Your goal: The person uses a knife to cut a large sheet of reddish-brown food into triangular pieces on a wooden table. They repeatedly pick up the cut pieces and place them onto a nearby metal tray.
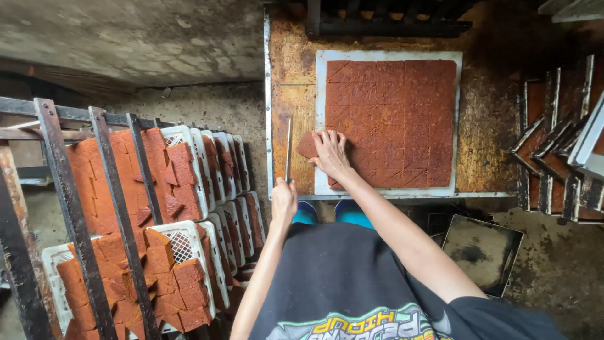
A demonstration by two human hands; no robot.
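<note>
A reddish-brown slab (393, 119), scored into squares, lies on a white board (321, 88) on a stained metal table (292, 82). My right hand (330, 153) rests flat on the slab's near left corner, fingers spread, touching a loose cut square (307, 145) that sticks out past the board's left edge. My left hand (284, 200) grips the handle of a long thin knife (289, 148), whose blade points away from me along the table just left of the board.
A dark metal rack (75, 214) at the left holds white plastic trays (189, 245) loaded with cut brown squares. More tilted trays (553, 151) stand at the right. A dark empty pan (481, 252) lies on the floor near my legs.
</note>
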